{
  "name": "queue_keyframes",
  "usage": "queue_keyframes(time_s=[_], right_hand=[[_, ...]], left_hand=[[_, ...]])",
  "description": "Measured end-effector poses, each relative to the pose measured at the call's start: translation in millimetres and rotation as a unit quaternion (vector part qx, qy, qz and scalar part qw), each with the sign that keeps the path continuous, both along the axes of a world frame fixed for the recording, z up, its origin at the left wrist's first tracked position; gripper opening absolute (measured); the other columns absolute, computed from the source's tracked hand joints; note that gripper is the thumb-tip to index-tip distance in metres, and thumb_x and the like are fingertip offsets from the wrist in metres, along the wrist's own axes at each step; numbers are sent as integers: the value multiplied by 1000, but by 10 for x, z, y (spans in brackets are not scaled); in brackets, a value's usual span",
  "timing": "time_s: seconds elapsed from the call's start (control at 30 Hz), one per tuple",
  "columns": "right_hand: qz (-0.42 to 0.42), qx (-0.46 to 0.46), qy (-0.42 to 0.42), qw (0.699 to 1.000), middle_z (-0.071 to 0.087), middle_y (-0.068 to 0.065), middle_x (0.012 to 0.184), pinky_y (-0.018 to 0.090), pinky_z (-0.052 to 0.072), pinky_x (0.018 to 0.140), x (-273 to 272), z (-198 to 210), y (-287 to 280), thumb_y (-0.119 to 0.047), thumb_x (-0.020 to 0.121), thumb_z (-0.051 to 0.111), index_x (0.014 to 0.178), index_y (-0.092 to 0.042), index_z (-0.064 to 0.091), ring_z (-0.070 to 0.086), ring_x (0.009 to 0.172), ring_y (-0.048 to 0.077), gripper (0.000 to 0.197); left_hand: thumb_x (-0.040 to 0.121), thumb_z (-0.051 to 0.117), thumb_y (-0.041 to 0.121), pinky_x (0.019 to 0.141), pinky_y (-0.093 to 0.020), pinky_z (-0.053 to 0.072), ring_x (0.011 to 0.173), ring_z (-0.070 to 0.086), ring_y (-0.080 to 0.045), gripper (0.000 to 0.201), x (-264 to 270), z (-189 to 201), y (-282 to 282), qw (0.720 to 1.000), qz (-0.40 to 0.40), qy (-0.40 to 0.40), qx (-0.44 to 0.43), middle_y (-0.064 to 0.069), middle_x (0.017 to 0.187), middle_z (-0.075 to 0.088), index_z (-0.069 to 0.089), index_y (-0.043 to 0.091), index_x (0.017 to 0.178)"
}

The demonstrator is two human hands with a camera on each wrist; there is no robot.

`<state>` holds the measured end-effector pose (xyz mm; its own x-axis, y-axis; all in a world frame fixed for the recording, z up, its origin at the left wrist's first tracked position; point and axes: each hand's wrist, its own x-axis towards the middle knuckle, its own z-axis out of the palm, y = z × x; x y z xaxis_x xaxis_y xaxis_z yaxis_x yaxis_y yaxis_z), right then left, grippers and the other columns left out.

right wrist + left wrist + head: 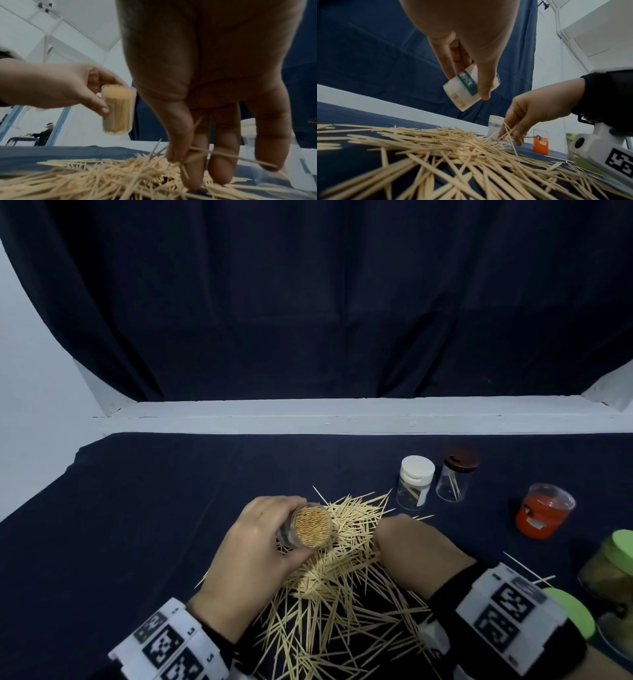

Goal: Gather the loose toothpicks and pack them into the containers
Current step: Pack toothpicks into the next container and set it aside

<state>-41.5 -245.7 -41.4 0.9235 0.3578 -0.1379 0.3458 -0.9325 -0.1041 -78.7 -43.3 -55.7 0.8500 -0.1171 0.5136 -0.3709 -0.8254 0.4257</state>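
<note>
A big heap of loose toothpicks [342, 577] covers the dark blue cloth in front of me. My left hand [260, 546] grips a clear open container [310, 525] packed full of toothpicks and holds it a little above the heap; it shows with a green label [467, 88] in the left wrist view and upright [118, 109] in the right wrist view. My right hand [404, 542] reaches down into the heap's far right part. Its thumb and fingers [192, 159] pinch several toothpicks [214, 154], also visible from the side [508, 131].
At the back right stand a white-lidded clear container [415, 482] and a brown-lidded clear one [455, 474], each holding a few toothpicks. An orange-filled clear jar [543, 515] and a green-lidded jar [613, 570] stand at the right, a green lid [575, 611] beside them. The cloth's left side is bare.
</note>
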Motion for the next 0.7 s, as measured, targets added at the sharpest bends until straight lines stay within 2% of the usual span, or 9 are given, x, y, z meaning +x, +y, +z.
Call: queue_keyframes(time_s=[0.1,0.17,0.27,0.33,0.4,0.5,0.6,0.7], right_hand=[[-13,31,-22,999,58,7,106,31,42,77,-34,30,-53,-6,92,41,99,-15,56,60,98,27,18],[-19,59,-24,998,55,6,98,30,42,77,-24,17,-72,-7,93,41,98,-14,55,59,94,25,16],[-18,111,-25,993,42,1,91,20,33,60,22,-45,-73,-6,95,41,87,-16,48,49,79,16,15],[-13,135,-28,990,41,1,99,17,30,55,48,-90,-62,-6,97,41,93,-18,52,47,79,12,16],[7,157,-41,987,46,1,107,18,34,62,53,-95,-52,-7,98,42,108,-16,59,52,87,12,21],[16,250,-65,966,53,1,113,10,32,71,36,-23,-29,-11,98,46,120,-15,62,53,96,13,28],[15,344,-101,933,56,-3,101,3,33,71,-3,95,10,-12,96,51,114,-15,68,49,87,7,24],[67,339,-98,933,55,-4,99,11,37,75,-55,161,73,-13,97,49,110,-17,68,52,87,9,23]], left_hand=[[59,88,28,89,-8,38,102,49,4,59,-6,15,-16,1000,3,9,3,21,104,58,65,24,112],[59,87,28,88,-5,36,102,49,5,58,-7,21,-23,1000,4,13,6,21,103,58,65,24,112],[59,88,27,88,3,31,102,47,6,57,-5,24,-26,1000,4,17,8,22,102,57,65,24,111],[59,88,27,88,3,30,102,47,6,57,-6,21,-29,1000,5,19,8,22,102,57,65,24,111],[59,88,27,88,2,30,102,47,6,58,-3,19,-32,1000,6,24,9,21,103,58,65,24,112],[61,87,27,88,-3,33,103,49,2,58,-6,17,-34,999,15,33,11,19,105,59,64,25,114],[60,87,27,89,-14,38,103,52,-2,59,-14,23,-37,999,22,39,10,18,105,59,63,24,114],[60,88,27,88,-14,38,102,52,-2,59,-9,28,-38,999,21,43,10,19,104,58,63,25,113]])
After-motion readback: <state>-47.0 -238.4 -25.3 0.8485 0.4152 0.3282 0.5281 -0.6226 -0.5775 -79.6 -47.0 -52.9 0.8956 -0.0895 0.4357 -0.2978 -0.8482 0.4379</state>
